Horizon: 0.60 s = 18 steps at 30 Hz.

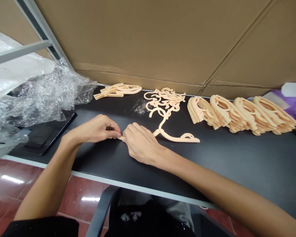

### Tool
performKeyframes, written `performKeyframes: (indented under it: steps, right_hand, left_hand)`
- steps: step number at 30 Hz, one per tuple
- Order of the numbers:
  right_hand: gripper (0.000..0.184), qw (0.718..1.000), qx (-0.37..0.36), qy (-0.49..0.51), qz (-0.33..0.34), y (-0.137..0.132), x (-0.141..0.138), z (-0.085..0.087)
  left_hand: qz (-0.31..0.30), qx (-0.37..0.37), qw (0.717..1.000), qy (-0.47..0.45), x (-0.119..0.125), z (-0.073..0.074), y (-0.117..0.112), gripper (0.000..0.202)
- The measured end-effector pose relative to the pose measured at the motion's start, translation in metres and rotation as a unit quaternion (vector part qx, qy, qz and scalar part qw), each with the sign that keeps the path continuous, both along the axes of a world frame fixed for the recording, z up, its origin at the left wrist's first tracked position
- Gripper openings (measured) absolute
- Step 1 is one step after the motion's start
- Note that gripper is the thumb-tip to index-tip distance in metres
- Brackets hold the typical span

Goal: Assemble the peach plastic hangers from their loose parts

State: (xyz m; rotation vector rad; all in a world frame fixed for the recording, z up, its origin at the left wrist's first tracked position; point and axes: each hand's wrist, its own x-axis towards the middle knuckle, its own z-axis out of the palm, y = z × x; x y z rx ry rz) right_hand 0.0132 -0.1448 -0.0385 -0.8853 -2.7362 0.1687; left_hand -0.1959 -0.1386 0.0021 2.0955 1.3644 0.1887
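A cream plastic folding hanger (172, 138) lies on the black tabletop, its hook (160, 113) pointing away from me and its right arm spread out flat. My right hand (141, 141) is closed over the hanger's left arm and hides most of it. Close beside it, my left hand (105, 130) pinches the outer end of that same arm between thumb and fingers. Only a small bit of cream plastic shows between the two hands.
Behind the hanger sits a heap of loose hooks (166, 97), with a pile of hanger arms (118, 90) to its left. Several stacks of folded hangers (244, 113) stand at right. Clear plastic wrap (49, 89) and a dark tablet (49, 135) lie at left; cardboard (158, 42) walls the back.
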Motion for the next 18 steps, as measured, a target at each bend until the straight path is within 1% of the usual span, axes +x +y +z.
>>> performKeyframes:
  steps: [5,9,13,18]
  right_hand:
    - [0.028,0.998,0.055,0.005,0.008,-0.0028,-0.0001,-0.0056]
    - [0.028,0.996,0.09,0.012,0.012,-0.0059,-0.0008,-0.0081]
    - [0.027,0.995,0.096,0.021,0.007,-0.0076,-0.0001,-0.0102]
    - [0.026,0.996,0.082,0.037,0.004,-0.0059,0.0013,-0.0113]
  left_hand:
    - [0.011,-0.02,1.0,0.009,0.0013,0.0004,0.0002,0.032]
    - [0.015,-0.034,0.999,-0.004,0.0004,0.0006,0.0008,0.032]
    - [0.026,-0.044,0.999,-0.017,-0.0005,0.0009,0.0018,0.032]
    - [0.041,-0.094,0.992,-0.067,-0.004,0.0005,0.0036,0.031]
